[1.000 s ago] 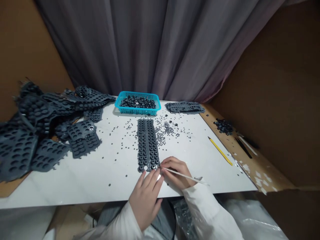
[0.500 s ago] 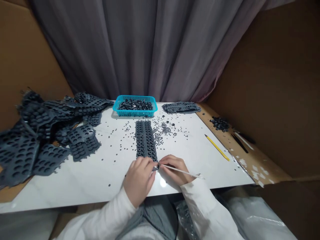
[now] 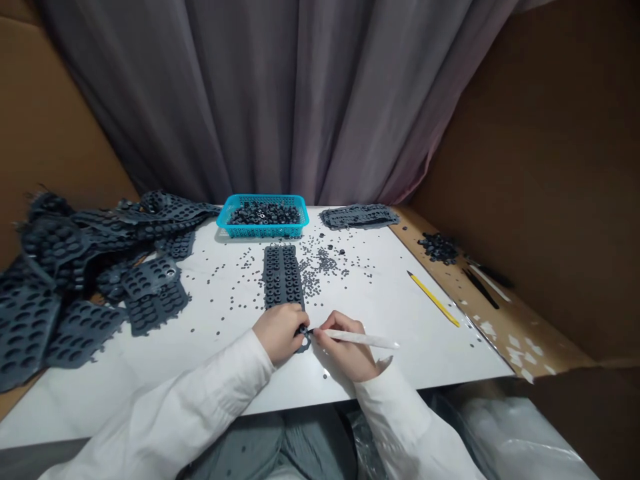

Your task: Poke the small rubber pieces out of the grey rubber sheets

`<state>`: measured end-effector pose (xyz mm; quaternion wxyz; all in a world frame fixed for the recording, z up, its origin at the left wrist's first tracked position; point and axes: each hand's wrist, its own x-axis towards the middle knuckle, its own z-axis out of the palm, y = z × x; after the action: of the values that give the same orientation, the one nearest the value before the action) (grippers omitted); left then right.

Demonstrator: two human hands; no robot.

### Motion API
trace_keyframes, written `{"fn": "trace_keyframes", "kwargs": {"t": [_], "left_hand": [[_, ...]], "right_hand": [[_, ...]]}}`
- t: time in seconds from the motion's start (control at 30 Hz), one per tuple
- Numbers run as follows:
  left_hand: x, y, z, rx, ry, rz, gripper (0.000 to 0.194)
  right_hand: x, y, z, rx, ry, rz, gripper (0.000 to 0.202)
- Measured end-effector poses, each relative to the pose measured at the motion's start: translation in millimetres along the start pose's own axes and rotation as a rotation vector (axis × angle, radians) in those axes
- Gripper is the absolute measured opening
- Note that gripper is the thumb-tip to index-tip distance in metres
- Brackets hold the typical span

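A long dark grey rubber sheet (image 3: 283,277) with rows of round moulded rings lies lengthwise in front of me. My left hand (image 3: 279,332) is closed over its near end, fingers curled at the edge. A cut-out hole and a ring show beside the fingertips. My right hand (image 3: 347,347) pinches a slim white tool (image 3: 367,339) with a dark tip like a pen; its exact kind is unclear. That tip points left, at the ring by my left fingers. Small dark discs (image 3: 315,270) lie scattered around the sheet.
A blue basket (image 3: 263,231) full of small dark rubber pieces stands behind. Grey moulded sheets (image 3: 90,320) are heaped at left; more sheets (image 3: 359,217) lie at back right. On the right are a yellow pencil-like tool (image 3: 433,298), dark pieces (image 3: 438,248) and white scraps (image 3: 515,353).
The white tool has turned, showing its broad side instead of a thin edge. My left hand has rolled further over the sheet's end, and the whole view has shifted slightly.
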<state>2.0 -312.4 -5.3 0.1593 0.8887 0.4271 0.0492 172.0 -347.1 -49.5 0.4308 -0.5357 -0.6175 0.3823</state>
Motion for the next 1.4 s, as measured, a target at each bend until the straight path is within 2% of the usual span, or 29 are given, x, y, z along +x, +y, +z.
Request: {"fn": "trace_keyframes", "kwargs": {"t": [0.13, 0.27, 0.47, 0.63, 0.73, 0.8, 0.87, 1.03, 1.1, 1.17, 1.27, 1.33, 1.4], "left_hand": [[2.0, 12.5, -0.9, 0.174, -0.028, 0.053, 0.013], [5.6, 18.3, 4.2, 0.317, -0.052, 0.168, 0.016], [6.8, 2.2, 15.4, 0.437, 0.015, 0.333, 0.011], [6.2, -4.3, 18.3, 0.435, 0.053, 0.362, 0.013], [6.5, -5.3, 16.1, 0.367, 0.043, 0.323, 0.014], [6.5, -9.2, 13.2, 0.215, 0.038, 0.273, 0.014], [5.6, -16.8, 9.7, -0.068, 0.072, 0.183, 0.014], [-1.2, -43.1, -1.1, -0.81, 0.281, -0.198, 0.014], [-3.6, -50.3, -5.8, -1.027, 0.252, -0.279, 0.019], [-4.2, -53.2, -10.0, -1.24, 0.172, -0.364, 0.021], [-0.6, -51.3, -14.3, -1.616, 0.07, -0.529, 0.015], [4.5, -48.2, -16.2, -1.804, 0.014, -0.573, 0.015], [11.0, -45.1, -17.5, -1.871, -0.026, -0.561, 0.013]], "right_hand": [[-0.9, -3.6, -0.3, -0.035, 0.003, -0.024, 0.018], [-1.6, -6.0, -0.6, -0.064, 0.007, -0.039, 0.019], [-0.8, -4.7, -1.1, -0.099, 0.011, -0.041, 0.017], [0.1, -2.2, -0.1, -0.11, 0.014, -0.048, 0.017], [-0.2, -3.4, 0.1, -0.1, 0.013, -0.038, 0.017], [-0.6, -5.6, 0.0, -0.093, 0.013, -0.03, 0.017], [-0.9, -8.5, -0.2, -0.087, 0.007, -0.013, 0.017], [-1.1, -10.7, -1.0, -0.039, -0.012, 0.03, 0.019], [-0.6, -8.7, -1.7, 0.003, -0.004, 0.04, 0.018], [1.0, -6.3, -2.1, 0.045, 0.04, 0.052, 0.018], [5.0, -4.8, -0.9, 0.055, 0.095, 0.077, 0.017], [7.6, -5.5, 1.1, 0.038, 0.08, 0.087, 0.017], [9.4, -6.6, 3.4, 0.024, 0.06, 0.089, 0.016]]}}
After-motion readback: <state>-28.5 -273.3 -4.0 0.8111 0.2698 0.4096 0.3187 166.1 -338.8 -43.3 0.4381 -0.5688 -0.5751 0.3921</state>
